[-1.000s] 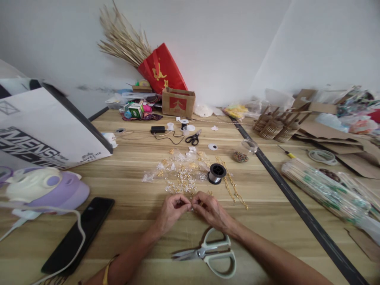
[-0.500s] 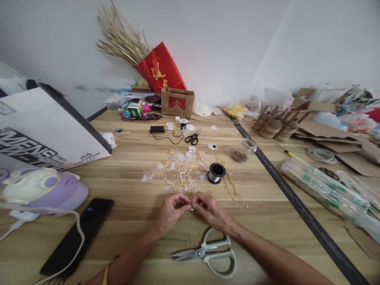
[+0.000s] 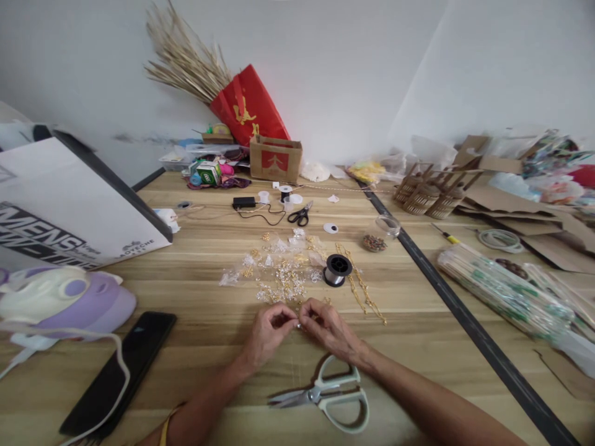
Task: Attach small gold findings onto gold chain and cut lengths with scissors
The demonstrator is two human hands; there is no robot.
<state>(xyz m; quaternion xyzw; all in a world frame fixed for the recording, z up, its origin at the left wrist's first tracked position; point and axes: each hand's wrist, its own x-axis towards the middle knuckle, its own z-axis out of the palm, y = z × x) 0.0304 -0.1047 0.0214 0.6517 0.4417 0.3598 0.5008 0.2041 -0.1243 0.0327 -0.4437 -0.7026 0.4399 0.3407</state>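
Both hands [image 3: 264, 334] [image 3: 331, 329] pinched on tiny shiny bead [image 3: 298, 325] | pale-handled scissors [image 3: 317, 395] nearer | spool [image 3: 335, 278], loose beads [image 3: 289, 282] beyond | phone [image 3: 149, 339] left

Bright speck [image 3: 299, 325]: exposed more clearly than a second ago beneath the pinched fingertips of the left hand [image 3: 267, 334] and right hand [image 3: 331, 329] (its shape cannot be read).
Camera view: turned slightly rightward, the red bag [image 3: 255, 102] being carried left.
White box [image 3: 74, 204]: cropped further by the frame's edge.
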